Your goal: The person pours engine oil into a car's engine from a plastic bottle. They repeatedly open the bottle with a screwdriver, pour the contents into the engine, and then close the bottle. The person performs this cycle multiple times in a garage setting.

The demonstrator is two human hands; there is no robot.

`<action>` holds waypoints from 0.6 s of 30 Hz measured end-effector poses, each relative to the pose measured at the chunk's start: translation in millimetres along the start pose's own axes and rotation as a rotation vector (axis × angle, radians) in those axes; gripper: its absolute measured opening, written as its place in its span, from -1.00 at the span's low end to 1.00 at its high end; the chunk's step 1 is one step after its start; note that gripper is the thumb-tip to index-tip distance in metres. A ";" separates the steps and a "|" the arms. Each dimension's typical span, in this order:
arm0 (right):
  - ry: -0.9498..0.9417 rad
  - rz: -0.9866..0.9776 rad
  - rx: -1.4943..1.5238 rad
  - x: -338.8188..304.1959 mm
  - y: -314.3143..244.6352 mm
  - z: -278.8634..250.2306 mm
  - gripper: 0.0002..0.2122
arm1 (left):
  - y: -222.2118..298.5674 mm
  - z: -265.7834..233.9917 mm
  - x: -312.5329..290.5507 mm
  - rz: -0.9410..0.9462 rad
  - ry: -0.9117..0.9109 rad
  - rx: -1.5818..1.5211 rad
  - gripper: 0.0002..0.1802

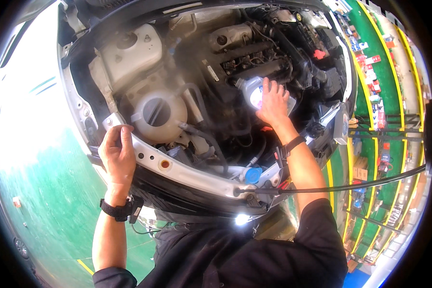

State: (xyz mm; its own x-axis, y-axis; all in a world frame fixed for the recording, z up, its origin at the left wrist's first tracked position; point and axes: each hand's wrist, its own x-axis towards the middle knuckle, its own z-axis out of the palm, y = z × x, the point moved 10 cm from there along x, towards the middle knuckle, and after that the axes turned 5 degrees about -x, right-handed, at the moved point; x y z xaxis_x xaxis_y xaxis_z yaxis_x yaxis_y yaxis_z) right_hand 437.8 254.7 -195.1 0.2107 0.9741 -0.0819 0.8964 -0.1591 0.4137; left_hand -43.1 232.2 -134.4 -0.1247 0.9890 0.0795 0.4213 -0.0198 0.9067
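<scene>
Left hand (118, 152) pinching the pale rail (182, 171) at its left end, right hand (275, 103) fingers curled over the bottle (251, 92), a loosened grip could spill whatever, hard to see, it holds.

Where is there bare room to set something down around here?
Green floor left of the left forearm; also a stretch of pale front rail between the orange-rimmed hole and black rod. Crowded: around the right hand, bottle, hoses and engine.

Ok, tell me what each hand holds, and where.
Right hand: a translucent bottle, by its body. Left hand: at the pale front rail; a hold cannot be told.
</scene>
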 end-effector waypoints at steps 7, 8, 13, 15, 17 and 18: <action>-0.003 0.004 -0.011 -0.5 0.2 -0.2 0.03 | 2.7 1.0 0.9 0.018 -0.003 0.001 -0.83; -0.003 0.005 -0.023 -0.7 -0.1 -0.4 0.03 | 2.8 1.4 1.0 0.009 -0.005 0.007 -0.83; -0.003 -0.003 -0.038 0.4 -3.2 -3.1 0.04 | 3.6 1.3 0.4 0.040 -0.008 0.001 -0.81; -0.014 0.000 -0.045 -0.1 -2.9 -3.8 0.02 | 4.4 2.0 0.3 0.056 -0.019 -0.014 -0.78; -0.014 0.003 -0.043 0.7 -1.2 -1.1 0.00 | 3.3 4.3 1.3 0.036 -0.035 -0.022 -0.78; -0.010 0.000 -0.038 1.5 -1.7 -0.9 -0.03 | 3.2 4.1 1.3 0.035 -0.034 -0.022 -0.78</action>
State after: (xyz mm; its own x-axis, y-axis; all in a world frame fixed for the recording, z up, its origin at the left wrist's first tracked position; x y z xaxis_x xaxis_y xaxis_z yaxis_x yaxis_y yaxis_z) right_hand 436.2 256.5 -195.2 0.2150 0.9724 -0.0908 0.8810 -0.1530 0.4478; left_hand -38.2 234.0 -133.1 -0.0795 0.9921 0.0973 0.4045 -0.0571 0.9128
